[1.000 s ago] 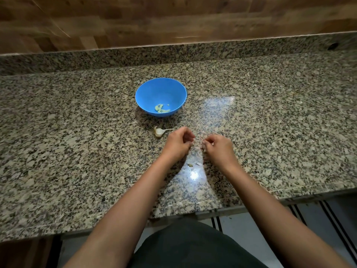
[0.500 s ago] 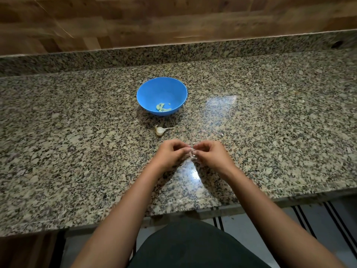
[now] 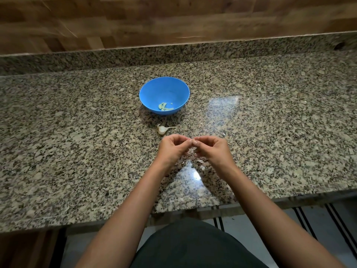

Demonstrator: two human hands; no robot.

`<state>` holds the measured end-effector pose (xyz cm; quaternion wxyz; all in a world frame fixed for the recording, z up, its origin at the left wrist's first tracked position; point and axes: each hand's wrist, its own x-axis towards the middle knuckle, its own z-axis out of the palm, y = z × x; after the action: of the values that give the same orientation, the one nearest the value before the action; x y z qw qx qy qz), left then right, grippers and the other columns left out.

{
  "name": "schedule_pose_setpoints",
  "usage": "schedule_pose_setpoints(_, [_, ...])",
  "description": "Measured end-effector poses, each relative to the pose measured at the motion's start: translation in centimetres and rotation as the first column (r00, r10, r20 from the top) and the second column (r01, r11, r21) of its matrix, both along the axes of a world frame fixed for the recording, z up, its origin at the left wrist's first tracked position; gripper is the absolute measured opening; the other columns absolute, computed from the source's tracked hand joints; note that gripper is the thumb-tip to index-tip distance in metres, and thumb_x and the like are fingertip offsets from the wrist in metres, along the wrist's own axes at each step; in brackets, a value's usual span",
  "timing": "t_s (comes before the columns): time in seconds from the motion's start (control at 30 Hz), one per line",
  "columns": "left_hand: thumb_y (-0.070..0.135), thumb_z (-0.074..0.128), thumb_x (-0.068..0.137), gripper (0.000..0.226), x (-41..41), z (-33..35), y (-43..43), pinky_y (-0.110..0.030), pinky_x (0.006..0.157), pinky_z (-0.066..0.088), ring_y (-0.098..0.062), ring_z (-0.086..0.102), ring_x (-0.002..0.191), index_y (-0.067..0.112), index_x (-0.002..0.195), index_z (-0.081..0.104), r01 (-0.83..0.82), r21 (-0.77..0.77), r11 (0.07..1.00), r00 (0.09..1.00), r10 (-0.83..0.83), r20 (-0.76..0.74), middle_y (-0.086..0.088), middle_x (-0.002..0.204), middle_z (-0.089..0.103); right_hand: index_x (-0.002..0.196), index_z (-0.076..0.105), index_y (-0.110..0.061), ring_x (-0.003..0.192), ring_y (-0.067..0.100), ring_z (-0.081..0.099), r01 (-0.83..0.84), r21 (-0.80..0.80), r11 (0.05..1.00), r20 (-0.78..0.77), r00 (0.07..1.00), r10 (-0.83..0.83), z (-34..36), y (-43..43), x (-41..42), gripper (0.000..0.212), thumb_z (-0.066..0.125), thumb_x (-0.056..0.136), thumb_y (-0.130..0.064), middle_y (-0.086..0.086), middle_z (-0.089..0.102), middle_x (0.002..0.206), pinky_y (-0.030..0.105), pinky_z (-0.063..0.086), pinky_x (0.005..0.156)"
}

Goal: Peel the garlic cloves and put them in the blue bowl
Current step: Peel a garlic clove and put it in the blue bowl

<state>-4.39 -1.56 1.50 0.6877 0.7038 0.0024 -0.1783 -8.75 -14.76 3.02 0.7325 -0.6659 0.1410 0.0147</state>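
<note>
My left hand [image 3: 172, 147] and my right hand [image 3: 212, 148] meet fingertip to fingertip above the granite counter [image 3: 77, 151]. Between them they pinch a small garlic clove [image 3: 192, 150], mostly hidden by the fingers, with white papery skin hanging from it. Behind the hands stands the blue bowl [image 3: 164, 88], which holds a few pale peeled garlic pieces [image 3: 164, 107]. An unpeeled garlic clove [image 3: 162, 129] with a thin stem lies on the counter between the bowl and my left hand.
Bits of white garlic skin [image 3: 201, 163] lie on the counter under the hands. A raised granite ledge and a wooden wall [image 3: 173, 22] close off the back. The counter's front edge [image 3: 193, 209] runs just below my forearms.
The hands were apart a second ago, then came together on the clove. They now sit slightly further from me, and loose skin has appeared beneath them.
</note>
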Motion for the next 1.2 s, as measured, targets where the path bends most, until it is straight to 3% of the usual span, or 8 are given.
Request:
schedule_pose_setpoints(0.23, [0.007,0.067,0.083,0.004,0.2,0.6,0.2,-0.022,0.058,0.052,-0.011,0.060,0.064,0.006,0.079,0.067,0.043,0.008,0.999,0.999,-0.043,0.019,-0.003,0.071,0.067,0.085,0.066,-0.002,0.063,0.017,0.061,-0.011,-0.035,0.999,0.005,1.000,0.011,0.1,-0.3,0.2,0.003,0.065,0.082,-0.003,0.011,0.067,0.077,0.026,0.055,0.063])
schedule_pose_setpoints(0.37, [0.007,0.065,0.085,0.005,0.1,0.7,0.0,-0.020,0.055,0.049,-0.009,0.058,0.061,0.004,0.080,0.065,0.035,0.004,0.999,0.999,-0.035,0.017,-0.004,0.072,0.064,0.087,0.066,0.003,0.063,0.017,0.060,0.003,-0.023,1.000,-0.005,1.000,-0.004,0.0,-0.2,0.3,0.006,0.064,0.083,-0.002,0.014,0.066,0.077,0.022,0.054,0.061])
schedule_pose_setpoints(0.57, [0.013,0.063,0.088,0.007,0.2,0.5,-0.6,-0.021,0.057,0.049,-0.011,0.057,0.066,0.009,0.082,0.061,0.014,0.086,0.996,0.999,-0.019,0.050,-0.003,0.077,0.063,0.101,0.059,0.006,0.064,0.019,0.060,0.081,0.182,0.980,-0.062,0.996,-0.071,-0.1,0.0,0.5,0.018,0.061,0.083,0.005,0.016,0.065,0.082,0.023,0.055,0.060])
schedule_pose_setpoints(0.73, [0.019,0.064,0.087,0.010,0.1,0.1,-1.2,-0.029,0.063,0.052,-0.015,0.059,0.068,0.014,0.080,0.059,-0.074,0.188,0.979,0.994,0.058,0.090,-0.002,0.076,0.063,0.096,0.064,0.001,0.069,0.019,0.061,0.032,0.025,0.999,-0.049,0.998,-0.031,-0.1,0.6,0.6,0.011,0.057,0.087,0.002,0.015,0.066,0.085,0.025,0.056,0.066])
schedule_pose_setpoints(1.0, [0.013,0.059,0.090,0.009,0.0,0.9,-0.8,-0.019,0.056,0.050,-0.010,0.060,0.062,0.006,0.085,0.061,-0.033,0.036,0.999,0.999,0.033,-0.001,-0.005,0.077,0.064,0.094,0.065,0.000,0.058,0.010,0.063,-0.027,0.032,0.999,-0.030,0.999,0.028,0.1,0.4,0.4,0.013,0.056,0.087,0.004,0.008,0.068,0.074,0.018,0.054,0.059])
schedule_pose_setpoints(1.07, [0.014,0.062,0.089,0.011,0.1,1.0,-0.6,-0.018,0.059,0.051,-0.006,0.062,0.061,0.003,0.087,0.063,-0.021,0.019,1.000,0.999,0.021,-0.032,-0.003,0.076,0.065,0.090,0.067,-0.007,0.057,0.006,0.063,-0.025,-0.063,0.998,0.005,1.000,0.026,0.1,0.4,0.3,0.014,0.057,0.087,0.002,0.004,0.067,0.073,0.018,0.053,0.059])
schedule_pose_setpoints(1.2, [0.007,0.064,0.086,0.006,0.2,0.9,-0.4,-0.020,0.062,0.053,-0.008,0.062,0.066,0.001,0.085,0.063,0.017,0.004,1.000,0.998,-0.016,-0.065,-0.005,0.076,0.064,0.091,0.069,-0.017,0.073,0.012,0.065,-0.024,-0.361,0.932,0.071,0.996,0.053,-0.5,0.4,0.3,0.012,0.063,0.086,-0.007,0.001,0.069,0.082,0.027,0.056,0.070])
